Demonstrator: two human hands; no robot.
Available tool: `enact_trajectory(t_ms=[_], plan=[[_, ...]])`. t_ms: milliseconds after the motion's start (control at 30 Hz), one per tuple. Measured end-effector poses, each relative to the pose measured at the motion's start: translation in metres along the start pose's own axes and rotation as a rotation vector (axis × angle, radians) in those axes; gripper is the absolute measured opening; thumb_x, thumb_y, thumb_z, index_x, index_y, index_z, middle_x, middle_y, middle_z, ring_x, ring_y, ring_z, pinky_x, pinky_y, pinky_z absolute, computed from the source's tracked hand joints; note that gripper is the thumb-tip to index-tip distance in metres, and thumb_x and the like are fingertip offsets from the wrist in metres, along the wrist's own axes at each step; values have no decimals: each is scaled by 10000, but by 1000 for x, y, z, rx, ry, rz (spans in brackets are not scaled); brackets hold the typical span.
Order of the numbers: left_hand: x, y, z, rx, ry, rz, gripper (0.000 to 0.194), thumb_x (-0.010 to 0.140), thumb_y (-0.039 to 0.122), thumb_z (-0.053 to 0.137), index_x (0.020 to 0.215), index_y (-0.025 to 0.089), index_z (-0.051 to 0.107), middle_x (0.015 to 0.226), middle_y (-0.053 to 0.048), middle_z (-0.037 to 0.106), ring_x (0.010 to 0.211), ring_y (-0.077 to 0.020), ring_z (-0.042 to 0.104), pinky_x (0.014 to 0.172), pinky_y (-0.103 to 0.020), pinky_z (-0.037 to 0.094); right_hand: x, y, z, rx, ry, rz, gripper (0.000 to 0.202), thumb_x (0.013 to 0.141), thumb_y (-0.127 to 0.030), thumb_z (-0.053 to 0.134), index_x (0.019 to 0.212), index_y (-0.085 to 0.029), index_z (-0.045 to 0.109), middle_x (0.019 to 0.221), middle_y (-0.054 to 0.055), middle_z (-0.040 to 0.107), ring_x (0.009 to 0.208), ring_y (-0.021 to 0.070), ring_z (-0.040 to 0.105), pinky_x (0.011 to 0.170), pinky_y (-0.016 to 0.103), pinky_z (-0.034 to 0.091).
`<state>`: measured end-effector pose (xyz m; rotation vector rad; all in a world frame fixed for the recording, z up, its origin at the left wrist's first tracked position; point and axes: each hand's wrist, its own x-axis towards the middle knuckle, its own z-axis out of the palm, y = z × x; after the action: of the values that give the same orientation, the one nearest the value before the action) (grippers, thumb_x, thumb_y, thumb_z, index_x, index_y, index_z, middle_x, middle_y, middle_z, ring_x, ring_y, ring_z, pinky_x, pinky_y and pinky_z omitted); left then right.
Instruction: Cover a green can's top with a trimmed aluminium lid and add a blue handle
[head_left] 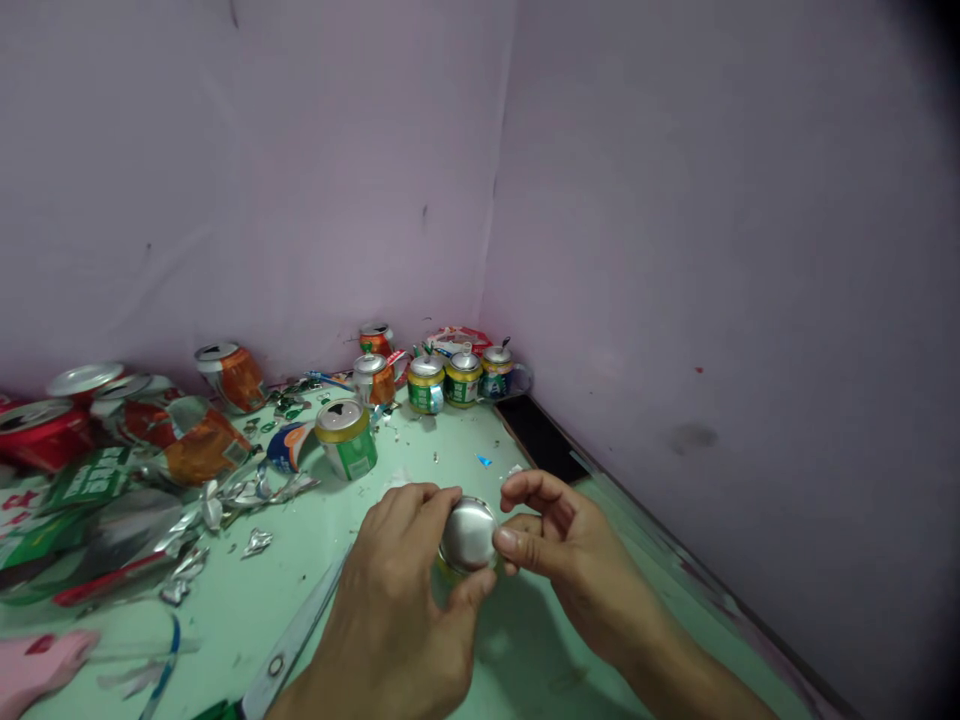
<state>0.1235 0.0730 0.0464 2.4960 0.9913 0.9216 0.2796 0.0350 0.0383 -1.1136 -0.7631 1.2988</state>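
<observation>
The left hand covers the near side of the silver-topped can [469, 537]; whether the right thumb [510, 541] touches its rim cannot be told. The lower edge cuts off the green handle [220, 711] of the metal blade [289, 645]. The left edge crops the pink handle [45, 670] and red can [41, 438]. Nearby green scraps [45, 535] are blurred; lettering on the rear green cans [463, 385] is illegibly small.

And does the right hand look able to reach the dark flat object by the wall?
Probably yes: the right hand is close to the dark flat object, and nothing tall seems between them.
</observation>
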Motion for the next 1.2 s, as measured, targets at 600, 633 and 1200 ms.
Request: enact_trajectory(t_ms=[600, 633, 1200], plan=[[2, -16, 2, 153, -76, 20, 398, 733, 342, 607, 1102, 234, 503, 1164, -98, 513, 1068, -289, 526, 847, -486, 495, 2, 23, -19, -587, -196, -306, 865, 582, -282, 785, 1319, -230, 335, 1332, 121, 446, 1220, 279, 431, 1016, 471, 333], [1, -17, 4, 171, -80, 25, 405, 727, 339, 611, 1103, 229, 504, 1166, -103, 512, 1070, -296, 524, 846, -492, 495, 3, 26, -18, -592, -194, -311, 860, 588, -273, 779, 1321, -232, 332, 1324, 118, 454, 1208, 277, 443, 1007, 463, 344], [3, -20, 10, 349, -85, 135, 428, 741, 385, 591, 1111, 186, 508, 1147, -148, 542, 1060, -317, 536, 795, -456, 515, 3, 28, -19, -656, -176, -335, 764, 639, -206, 697, 1318, -206, 348, 1286, 107, 491, 1158, 250, 486, 983, 412, 380]])
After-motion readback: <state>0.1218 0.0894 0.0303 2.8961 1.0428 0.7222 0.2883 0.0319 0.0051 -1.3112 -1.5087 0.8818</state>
